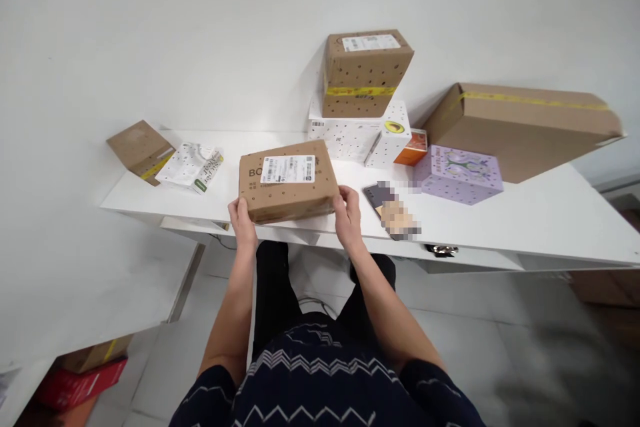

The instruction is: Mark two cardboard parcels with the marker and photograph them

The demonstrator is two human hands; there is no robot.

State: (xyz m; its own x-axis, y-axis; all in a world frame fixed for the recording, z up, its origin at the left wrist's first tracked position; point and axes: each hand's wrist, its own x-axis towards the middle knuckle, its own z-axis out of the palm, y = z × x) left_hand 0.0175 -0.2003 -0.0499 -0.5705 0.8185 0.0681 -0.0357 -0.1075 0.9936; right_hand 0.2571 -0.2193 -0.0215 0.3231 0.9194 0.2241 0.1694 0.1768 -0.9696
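Note:
A brown cardboard parcel [287, 181] with a white shipping label on top lies at the front edge of the white table [525, 213]. My left hand [243, 221] grips its near left corner. My right hand [348, 215] grips its near right corner. Both hands hold the parcel from the sides, thumbs on top.
A phone [381, 197] lies right of the parcel. Behind stand a white dotted box [357, 135] with a brown box [364, 72] on it, an orange box [413, 147], a purple box [459, 173] and a big brown carton [520, 127]. A small brown box [139, 149] and white pouch [190, 165] lie left.

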